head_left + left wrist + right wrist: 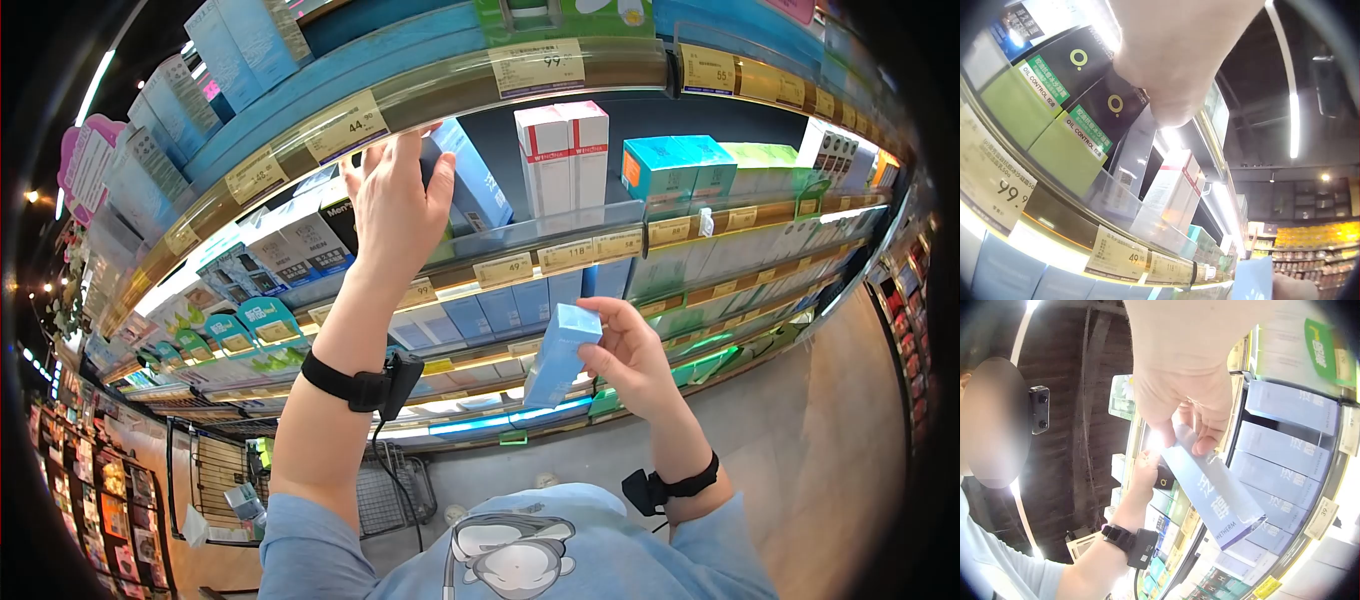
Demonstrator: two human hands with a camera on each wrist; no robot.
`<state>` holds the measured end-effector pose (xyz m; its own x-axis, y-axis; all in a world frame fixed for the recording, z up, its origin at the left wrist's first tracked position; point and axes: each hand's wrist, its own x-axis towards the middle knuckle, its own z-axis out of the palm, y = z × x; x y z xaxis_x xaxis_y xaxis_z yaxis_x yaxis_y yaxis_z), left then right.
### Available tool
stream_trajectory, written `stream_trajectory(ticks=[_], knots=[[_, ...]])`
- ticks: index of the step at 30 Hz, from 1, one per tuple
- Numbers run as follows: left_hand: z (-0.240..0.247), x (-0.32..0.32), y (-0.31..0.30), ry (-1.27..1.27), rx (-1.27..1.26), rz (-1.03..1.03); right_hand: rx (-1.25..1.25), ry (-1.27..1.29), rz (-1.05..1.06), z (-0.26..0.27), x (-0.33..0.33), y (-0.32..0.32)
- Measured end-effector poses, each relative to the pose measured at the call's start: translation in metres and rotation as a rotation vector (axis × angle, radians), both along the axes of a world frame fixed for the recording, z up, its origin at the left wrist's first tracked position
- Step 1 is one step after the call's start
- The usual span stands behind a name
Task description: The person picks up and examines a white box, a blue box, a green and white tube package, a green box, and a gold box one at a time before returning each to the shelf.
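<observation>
My right hand (632, 358) pinches a light blue carton (563, 355) near its top end, thumb on one side and fingers on the other. White lettering runs along the carton (1213, 494) in the right wrist view, and it tilts in front of the lower shelves. My left hand (400, 205) reaches into the upper shelf, its thumb against a tall blue box (475, 180) with a dark side. Its fingertips are mostly hidden by the shelf edge and box, so I cannot tell whether they grip it. Black and green boxes (1088, 119) stand beside that hand.
White boxes with red bands (562, 165) and teal boxes (680, 165) stand to the right on the same shelf. A price rail (350, 125) overhangs the left hand. A row of blue cartons (1282, 469) fills a lower shelf. A wire cart (395, 490) stands below.
</observation>
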<state>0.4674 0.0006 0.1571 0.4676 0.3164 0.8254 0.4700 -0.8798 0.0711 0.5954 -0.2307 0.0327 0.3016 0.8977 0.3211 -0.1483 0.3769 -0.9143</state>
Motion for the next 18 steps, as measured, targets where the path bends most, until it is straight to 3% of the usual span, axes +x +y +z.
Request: stream_trajectory(ticks=[18], knots=[[0.006, -0.002, 0.003, 0.102, 0.006, 0.092, 0.082, -0.189, -0.074, 0.05, -0.002, 0.015]])
